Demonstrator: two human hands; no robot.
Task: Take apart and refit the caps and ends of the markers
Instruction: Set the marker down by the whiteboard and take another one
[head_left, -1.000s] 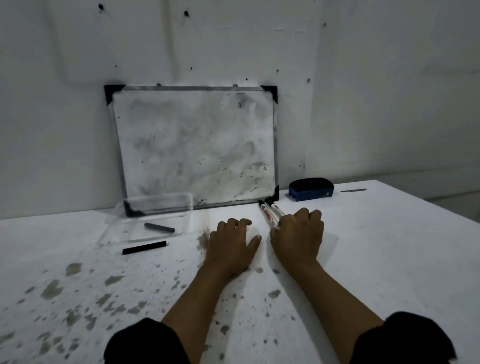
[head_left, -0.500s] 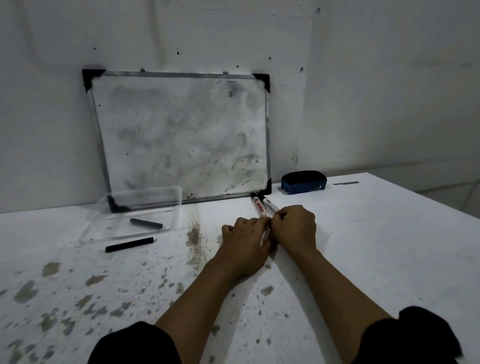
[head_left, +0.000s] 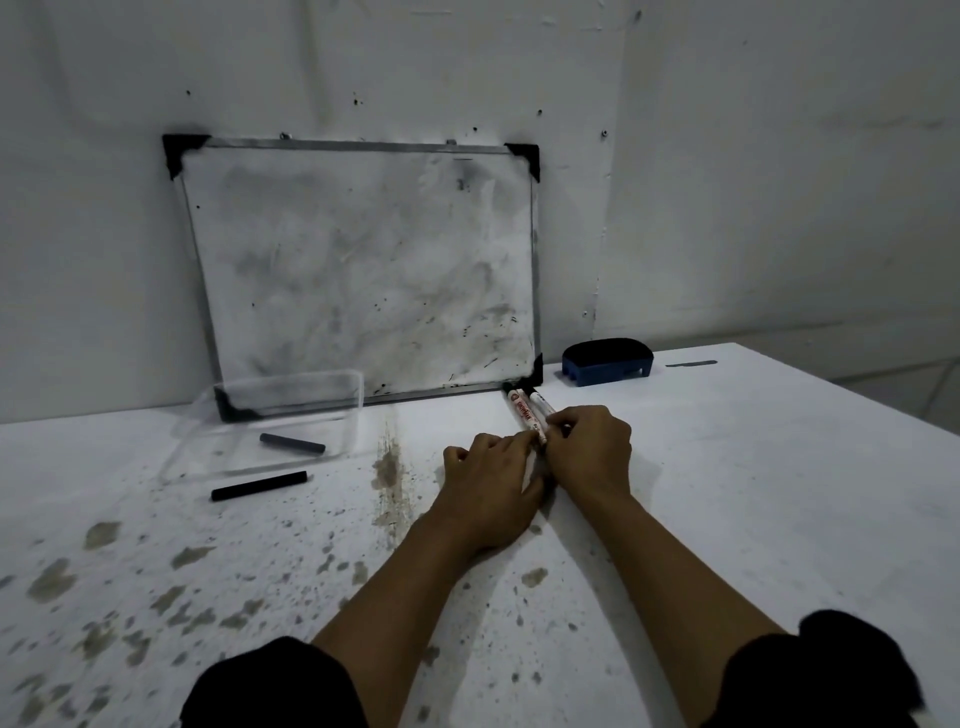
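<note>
Two white markers (head_left: 527, 410) with black ends lie side by side on the white table (head_left: 753, 493), their far tips near the whiteboard's lower right corner. My right hand (head_left: 589, 449) closes its fingers on the near part of the markers. My left hand (head_left: 491, 486) is curled beside it, fingertips touching the same markers. The markers' near ends are hidden under both hands. A black marker part (head_left: 258, 486) lies loose on the table to the left, and a dark grey part (head_left: 292, 443) rests inside a clear plastic box (head_left: 343, 387).
A smudged whiteboard (head_left: 358, 270) leans against the wall at the back. A blue eraser (head_left: 607, 362) stands right of it, with a small dark sliver (head_left: 691, 363) farther right. The table is stained at front left; its right edge drops off.
My left hand has slid right from lying flat on the table and now meets my right hand at the markers. The head view shifted a little.
</note>
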